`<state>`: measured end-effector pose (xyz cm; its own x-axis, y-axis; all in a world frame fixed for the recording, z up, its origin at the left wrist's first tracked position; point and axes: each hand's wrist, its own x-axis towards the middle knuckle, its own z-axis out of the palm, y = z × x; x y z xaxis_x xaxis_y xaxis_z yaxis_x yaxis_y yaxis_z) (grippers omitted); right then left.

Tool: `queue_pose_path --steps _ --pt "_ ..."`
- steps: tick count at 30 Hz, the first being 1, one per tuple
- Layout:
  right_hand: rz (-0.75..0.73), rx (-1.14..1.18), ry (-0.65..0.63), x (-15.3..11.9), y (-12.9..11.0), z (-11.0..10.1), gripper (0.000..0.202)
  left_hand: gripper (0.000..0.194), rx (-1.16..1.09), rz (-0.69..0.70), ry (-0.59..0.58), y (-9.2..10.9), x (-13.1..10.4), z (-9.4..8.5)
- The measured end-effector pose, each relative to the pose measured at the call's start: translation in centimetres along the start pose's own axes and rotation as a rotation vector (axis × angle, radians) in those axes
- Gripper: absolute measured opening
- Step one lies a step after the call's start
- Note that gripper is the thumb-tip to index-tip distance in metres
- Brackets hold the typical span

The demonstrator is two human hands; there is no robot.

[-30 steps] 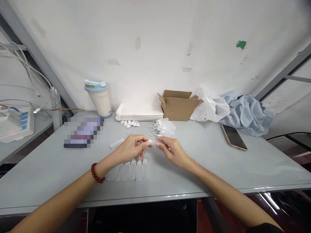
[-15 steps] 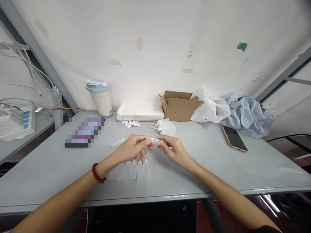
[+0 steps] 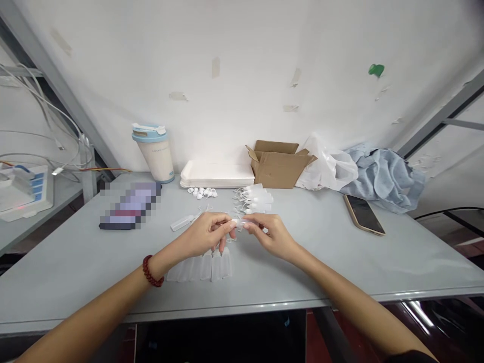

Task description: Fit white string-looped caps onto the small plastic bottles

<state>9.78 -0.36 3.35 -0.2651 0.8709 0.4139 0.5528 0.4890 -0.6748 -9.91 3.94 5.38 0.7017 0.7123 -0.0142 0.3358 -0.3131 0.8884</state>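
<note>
Between my hands, above the middle of the table, is a small translucent squeeze bottle (image 3: 242, 222) lying roughly sideways. The thumb and index finger of my left hand (image 3: 209, 233) are closed on its white-capped end. My right hand (image 3: 275, 234) pinches the bottle's body from the other side, and its fingers hide much of it. Under my left hand lies a row of several clear bottles (image 3: 200, 267), partly covered. One single bottle (image 3: 182, 223) rests just beyond my left hand. Past my fingers lies a pile of capped bottles (image 3: 260, 197) with thin strings or tubes.
White caps (image 3: 203, 192) lie before a stack of white trays (image 3: 217, 175). Along the wall stand a tumbler (image 3: 155, 156), an open cardboard box (image 3: 282, 169), a plastic bag (image 3: 327, 166) and a blue cloth (image 3: 387, 176). Phones lie left (image 3: 130, 206) and right (image 3: 364, 214).
My right fingers have shifted slightly along the bottle, and less of its body shows. Both hands keep their grip in nearly the same spot. The view has shifted slightly.
</note>
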Motion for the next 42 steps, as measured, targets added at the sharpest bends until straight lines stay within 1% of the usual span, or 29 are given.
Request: queue_pose_path --steps 3,6,8,10,14,16,19,23,25,26,28,30,31,32,34,36,37,40,42 --pt "0.115 0.142 -0.063 0.2 -0.4 -0.4 0.031 0.028 0.18 0.107 0.05 0.2 -0.2 0.2" --pt "0.233 0.282 -0.111 0.4 -0.5 -0.4 0.033 0.028 0.27 0.184 0.088 0.1 -0.2 0.2" --pt "0.285 0.361 -0.129 0.5 -0.4 -0.4 0.034 0.029 0.27 0.177 0.095 0.0 -0.1 0.2" --pt "0.309 0.404 -0.125 0.5 -0.4 -0.2 0.034 0.029 0.228 0.13 0.083 -0.1 -0.1 0.2" --pt "0.329 0.366 -0.069 0.5 -0.5 -0.1 0.031 0.032 0.163 0.05 0.063 0.0 0.0 0.1" --pt "0.344 0.342 -0.051 0.5 -0.5 -0.1 0.032 0.031 0.168 0.055 0.076 -0.1 0.0 0.1" --pt "0.358 0.338 -0.068 0.5 -0.5 -0.2 0.032 0.026 0.243 0.128 0.104 -0.4 0.1 0.2" --pt "0.317 0.34 -0.107 0.6 -0.5 -0.1 0.031 0.026 0.441 0.272 0.16 -0.8 0.0 0.6" --pt "0.314 0.326 -0.079 0.5 -0.5 -0.1 0.031 0.025 0.446 0.284 0.195 -0.9 0.0 0.7" --pt "0.317 0.311 -0.05 0.5 -0.5 -0.1 0.03 0.026 0.407 0.263 0.215 -0.8 0.0 0.6" --pt "0.297 0.262 0.026 0.4 -0.3 0.0 0.029 0.03 0.29 0.177 0.268 -0.7 0.0 0.4" --pt "0.234 0.204 0.113 0.3 -0.1 0.1 0.026 0.038 0.171 0.069 0.335 -0.5 0.2 0.0" --pt "0.192 0.184 0.15 0.3 0.0 0.1 0.024 0.042 0.117 0.02 0.349 -0.4 0.2 -0.1" --pt "0.148 0.173 0.176 0.2 0.1 0.2 0.023 0.043 0.067 -0.025 0.331 -0.3 0.3 -0.3" --pt "0.065 0.152 0.197 0.1 0.2 0.4 0.021 0.039 -0.027 -0.088 0.223 -0.1 0.5 -0.5" --pt "-0.019 0.116 0.194 0.0 0.3 0.6 0.019 0.037 -0.088 -0.098 0.114 0.1 0.5 -0.5" --pt "-0.062 0.095 0.189 0.0 0.3 0.7 0.018 0.036 -0.103 -0.089 0.086 0.2 0.5 -0.4" --pt "-0.15 0.032 0.177 -0.2 0.3 0.8 0.018 0.034 -0.079 -0.054 0.068 0.4 0.2 -0.1" --pt "-0.158 -0.007 0.147 -0.3 0.4 0.7 0.02 0.036 -0.023 -0.042 0.06 0.4 0.0 0.1"
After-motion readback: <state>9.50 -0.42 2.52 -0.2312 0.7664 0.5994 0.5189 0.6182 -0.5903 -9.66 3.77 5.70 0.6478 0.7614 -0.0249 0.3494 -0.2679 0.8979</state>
